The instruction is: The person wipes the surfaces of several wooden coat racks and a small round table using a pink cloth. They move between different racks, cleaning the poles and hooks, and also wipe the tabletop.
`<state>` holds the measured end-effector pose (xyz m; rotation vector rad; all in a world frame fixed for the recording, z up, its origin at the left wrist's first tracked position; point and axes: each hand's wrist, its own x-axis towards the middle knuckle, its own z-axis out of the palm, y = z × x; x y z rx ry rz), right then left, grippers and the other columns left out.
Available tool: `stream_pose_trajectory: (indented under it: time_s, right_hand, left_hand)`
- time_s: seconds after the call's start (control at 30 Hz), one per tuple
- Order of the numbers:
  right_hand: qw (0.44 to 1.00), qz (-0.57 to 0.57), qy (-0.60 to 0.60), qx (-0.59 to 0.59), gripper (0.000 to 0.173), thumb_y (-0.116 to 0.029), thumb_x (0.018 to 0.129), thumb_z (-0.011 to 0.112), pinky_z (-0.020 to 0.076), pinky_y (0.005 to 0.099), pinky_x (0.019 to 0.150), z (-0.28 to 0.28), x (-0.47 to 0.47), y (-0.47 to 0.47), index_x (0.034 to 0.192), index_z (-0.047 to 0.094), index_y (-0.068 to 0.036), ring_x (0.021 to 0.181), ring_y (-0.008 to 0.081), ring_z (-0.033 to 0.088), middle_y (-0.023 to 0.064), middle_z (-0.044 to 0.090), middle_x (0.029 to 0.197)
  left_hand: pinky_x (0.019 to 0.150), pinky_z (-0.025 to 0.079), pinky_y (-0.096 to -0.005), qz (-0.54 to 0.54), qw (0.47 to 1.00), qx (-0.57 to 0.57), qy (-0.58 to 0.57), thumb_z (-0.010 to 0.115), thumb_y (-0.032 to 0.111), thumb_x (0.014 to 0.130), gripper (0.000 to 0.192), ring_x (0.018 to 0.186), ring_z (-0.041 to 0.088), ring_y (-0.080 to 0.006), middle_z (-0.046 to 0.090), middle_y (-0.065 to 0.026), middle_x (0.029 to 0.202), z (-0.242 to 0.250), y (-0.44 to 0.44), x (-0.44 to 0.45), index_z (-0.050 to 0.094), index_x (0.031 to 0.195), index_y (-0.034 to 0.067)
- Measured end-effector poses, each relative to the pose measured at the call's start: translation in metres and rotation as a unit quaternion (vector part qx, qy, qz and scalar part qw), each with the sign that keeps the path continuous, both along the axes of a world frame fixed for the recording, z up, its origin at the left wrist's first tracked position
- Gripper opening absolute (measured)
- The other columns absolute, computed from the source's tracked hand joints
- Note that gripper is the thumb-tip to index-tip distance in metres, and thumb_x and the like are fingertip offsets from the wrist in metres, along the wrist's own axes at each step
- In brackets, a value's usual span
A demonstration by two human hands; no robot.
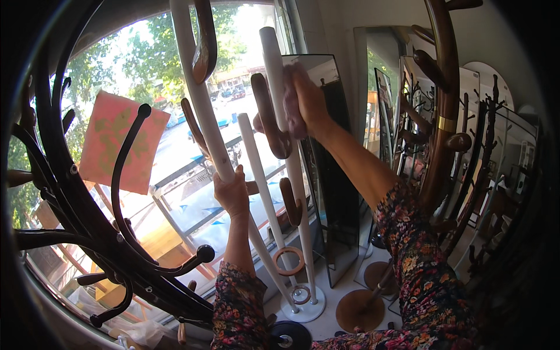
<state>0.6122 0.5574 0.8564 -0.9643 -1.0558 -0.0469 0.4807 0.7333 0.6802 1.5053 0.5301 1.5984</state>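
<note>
A white coat stand with three poles stands before me, with brown wooden hooks [272,116], a wooden ring [288,261] between the poles and a round white base [303,304]. My left hand [232,190] grips the nearest white pole [205,109] below a glossy brown hook. Around a crumpled mauve cloth [294,103] my right hand [309,98] is closed, up against the right-hand pole [272,57], beside a hook. Part of the cloth is hidden behind that hand.
Dark wooden coat stands [92,218] rise close on the left, before a large window. A brown stand [446,105] and tall mirrors [337,175] are at the right. Round bases [360,310] sit on the floor. A pink sheet [124,140] is at the window.
</note>
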Motion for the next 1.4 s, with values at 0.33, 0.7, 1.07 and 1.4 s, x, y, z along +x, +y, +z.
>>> stream_pose_trajectory:
  time_s: [0.33, 0.7, 1.07, 1.4]
  right_hand:
    - [0.986, -0.147, 0.015, 0.072, 0.044, -0.041, 0.103, 0.061, 0.0523, 0.0312, 0.080, -0.070, -0.020, -0.026, 0.125, 0.064, -0.004, 0.096, 0.0160, 0.068, 0.0082, 0.072, 0.107]
    - [0.510, -0.556, -0.655, 0.032, 0.035, -0.021, 0.088, 0.075, 0.0397, 0.0501, 0.112, 0.122, -0.057, 0.001, 0.122, 0.068, -0.018, 0.116, 0.0286, 0.062, 0.0036, 0.072, 0.107]
    - [0.432, -0.452, -0.731, -0.273, 0.046, -0.017, 0.080, 0.080, 0.0427, 0.0441, 0.113, 0.079, -0.062, -0.036, 0.125, 0.071, -0.021, 0.142, 0.0200, 0.045, 0.0004, 0.062, 0.138]
    - [0.741, -0.457, -0.486, -0.073, 0.039, -0.012, 0.084, 0.075, 0.0468, 0.0399, 0.101, -0.049, -0.071, -0.040, 0.122, 0.070, -0.016, 0.125, 0.0282, 0.055, 0.0049, 0.066, 0.121]
  left_hand:
    - [0.074, 0.056, -0.0427, -0.010, 0.999, 0.031, -0.028, 0.081, 0.024, 0.081, 0.037, 0.081, 0.074, -0.0335, 0.073, -0.0189, 0.087, 0.008, -0.013, -0.003, 0.063, 0.101, -0.001]
    - [0.068, 0.060, -0.0364, 0.040, 0.998, 0.025, 0.032, 0.083, 0.027, 0.083, 0.039, 0.076, 0.071, -0.0193, 0.071, -0.0123, 0.085, 0.003, -0.014, 0.005, 0.064, 0.104, -0.001]
    - [0.077, 0.057, -0.0419, -0.012, 1.000, -0.006, 0.018, 0.083, 0.030, 0.081, 0.040, 0.084, 0.075, -0.0319, 0.074, -0.0173, 0.089, 0.003, -0.009, -0.003, 0.061, 0.100, 0.002]
    - [0.078, 0.057, -0.0420, 0.000, 0.999, 0.014, 0.030, 0.082, 0.031, 0.081, 0.042, 0.084, 0.074, -0.0318, 0.074, -0.0172, 0.091, 0.009, -0.012, -0.010, 0.063, 0.103, 0.001]
